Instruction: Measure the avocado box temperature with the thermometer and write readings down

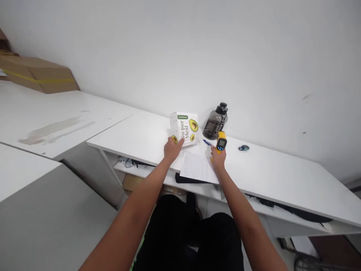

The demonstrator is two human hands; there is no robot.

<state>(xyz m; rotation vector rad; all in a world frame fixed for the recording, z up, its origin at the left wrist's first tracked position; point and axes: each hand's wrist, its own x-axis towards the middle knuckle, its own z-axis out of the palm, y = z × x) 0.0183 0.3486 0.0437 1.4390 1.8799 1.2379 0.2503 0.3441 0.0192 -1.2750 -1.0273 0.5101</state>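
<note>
My left hand is closed on the lower left corner of a white box with avocado pictures and the words "Su-per Meal". In my right hand is a yellow and black infrared thermometer, its small display facing me; the fingers wrap round its handle. A blue pen lies just left of the thermometer. Between my forearms, printed paper sheets rest at the front edge of the white desk. Behind the pen stands a dark translucent bottle with a black cap and strap.
A small dark bluish object lies on the desk to the right. At far left, a cardboard box with yellow tape sits on another white table. Under the desktop, a shelf holds assorted items. A white wall rises behind.
</note>
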